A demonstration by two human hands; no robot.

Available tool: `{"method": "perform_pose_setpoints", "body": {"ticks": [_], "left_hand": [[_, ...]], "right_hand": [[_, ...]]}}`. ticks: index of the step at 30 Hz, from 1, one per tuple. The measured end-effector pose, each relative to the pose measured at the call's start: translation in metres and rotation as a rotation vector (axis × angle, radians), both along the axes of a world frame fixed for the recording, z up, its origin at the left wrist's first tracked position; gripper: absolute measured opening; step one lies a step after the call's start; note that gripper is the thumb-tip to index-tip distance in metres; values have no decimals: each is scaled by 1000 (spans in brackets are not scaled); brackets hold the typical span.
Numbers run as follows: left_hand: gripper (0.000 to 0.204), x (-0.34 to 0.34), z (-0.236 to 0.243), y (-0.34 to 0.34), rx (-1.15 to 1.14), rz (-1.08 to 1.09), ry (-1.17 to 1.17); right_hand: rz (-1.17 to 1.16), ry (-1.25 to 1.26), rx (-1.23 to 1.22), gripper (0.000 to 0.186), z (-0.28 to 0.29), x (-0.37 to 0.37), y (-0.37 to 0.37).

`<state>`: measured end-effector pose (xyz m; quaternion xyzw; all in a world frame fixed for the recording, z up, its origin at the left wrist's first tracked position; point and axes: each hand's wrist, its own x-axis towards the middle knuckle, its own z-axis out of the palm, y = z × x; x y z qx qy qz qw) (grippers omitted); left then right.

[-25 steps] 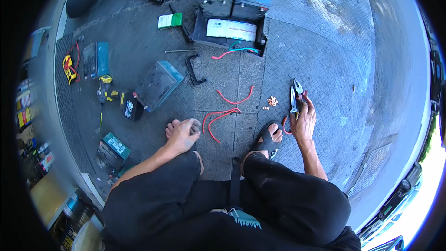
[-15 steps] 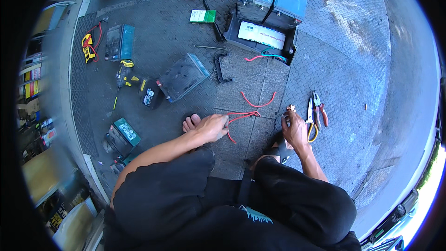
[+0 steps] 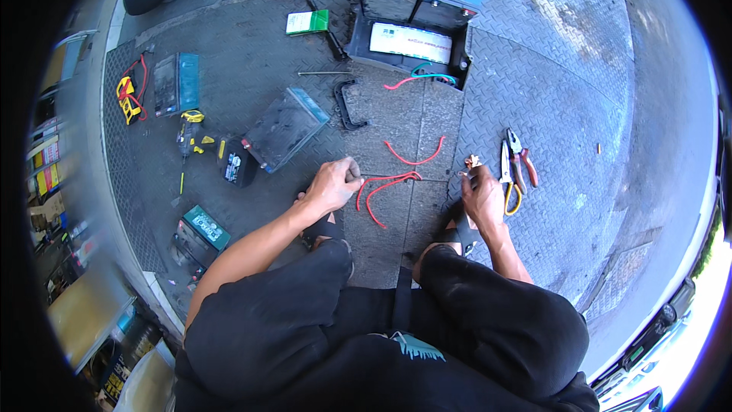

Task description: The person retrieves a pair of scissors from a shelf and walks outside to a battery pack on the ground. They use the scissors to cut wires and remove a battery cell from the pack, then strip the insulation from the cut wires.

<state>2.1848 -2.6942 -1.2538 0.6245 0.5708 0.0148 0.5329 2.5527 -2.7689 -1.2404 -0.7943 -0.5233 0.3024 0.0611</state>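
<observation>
My left hand (image 3: 335, 183) is curled beside the looped red wires (image 3: 381, 210); any object within its fingers is hidden. Another red wire (image 3: 415, 162) lies above them. Small copper pieces (image 3: 473, 160) sit where my right hand (image 3: 482, 200) has its fingertips pinched together; I cannot make out what these hold. Just to the right, red-handled pliers (image 3: 528, 168) and yellow-handled scissors (image 3: 512, 199) rest on the tread-plate floor (image 3: 564, 122).
Batteries stand left (image 3: 282, 133) and in a black tray (image 3: 354, 34) ahead. A drill (image 3: 185, 133), yellow meter (image 3: 126, 101), black bracket (image 3: 343, 103) and green packet (image 3: 305, 23) lie around. Shelves (image 3: 53, 160) line the left edge; a car (image 3: 671, 301) shows far right.
My right hand has let go of the tools and moved left to the copper pieces. My left hand has moved up and rightward to beside the red wires. The view has shifted slightly.
</observation>
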Motion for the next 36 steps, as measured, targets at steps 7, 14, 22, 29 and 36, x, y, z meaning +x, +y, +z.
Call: {"method": "perform_pose_setpoints", "body": {"ticks": [7,14,22,29,36], "left_hand": [[18,10,3,-3,70,24,-74],[25,92,3,37,222,-235,-166],[31,190,-37,67,304,-403,-16],[28,192,-21,82,326,-479,-19],[18,149,59,87,-453,26,-653]], "right_hand": [[-85,-354,134,58,-4,93,-2],[-78,-164,-32,59,-6,77,-36],[-59,-59,58,82,-3,90,-81],[-118,-18,-187,54,35,87,-68],[-140,349,152,55,96,-14,-45]]}}
